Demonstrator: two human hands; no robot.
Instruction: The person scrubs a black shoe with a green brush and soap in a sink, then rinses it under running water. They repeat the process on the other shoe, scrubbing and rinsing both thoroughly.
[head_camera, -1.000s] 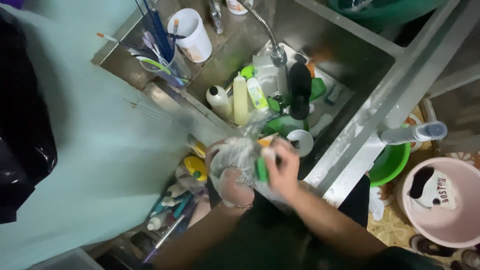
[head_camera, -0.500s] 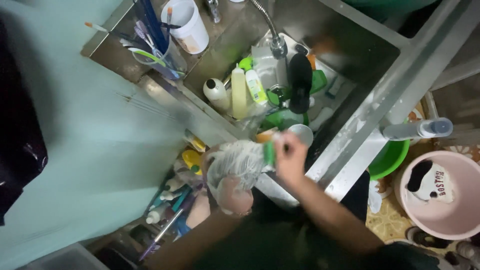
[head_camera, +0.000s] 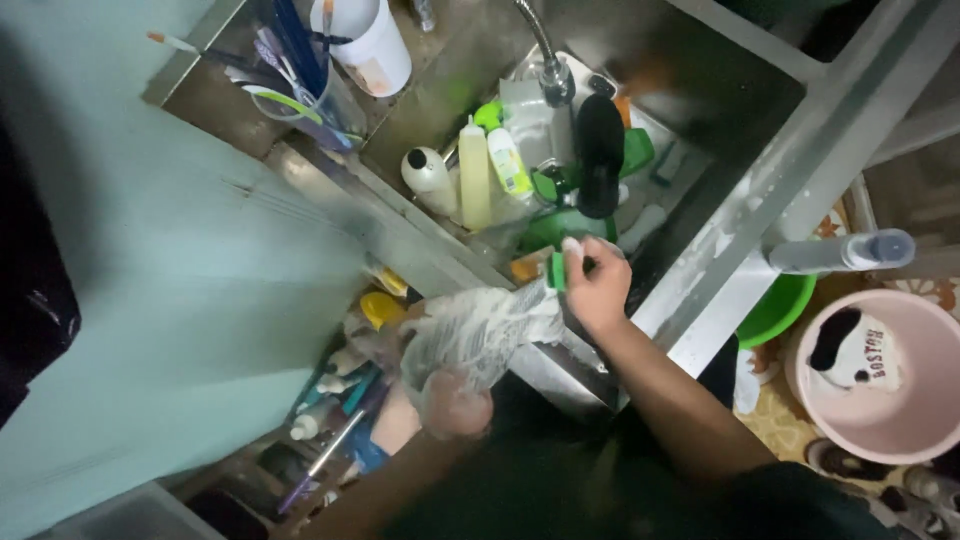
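My left hand (head_camera: 452, 405) is foamy and grips a soapy, see-through container (head_camera: 480, 330); its exact kind is unclear. It is held over the near rim of the steel sink (head_camera: 560, 370). My right hand (head_camera: 600, 288) is just above and to the right of the container. It pinches a small green sponge (head_camera: 556, 270) with foam on top. The sponge sits off the container's upper right edge, over the sink.
Under the faucet (head_camera: 545, 60), the sink holds a yellow bottle (head_camera: 473, 185), a white bottle (head_camera: 428, 178), a black item (head_camera: 600, 150) and green dishes. A white cup (head_camera: 370, 40) and a toothbrush holder (head_camera: 300, 85) stand behind. A green basin (head_camera: 782, 312) and a pink basin (head_camera: 880, 385) sit at the right.
My right hand with the sponge has moved up and right, off the soapy container's face to its upper edge. The left hand has kept its grip and lowered the container slightly.
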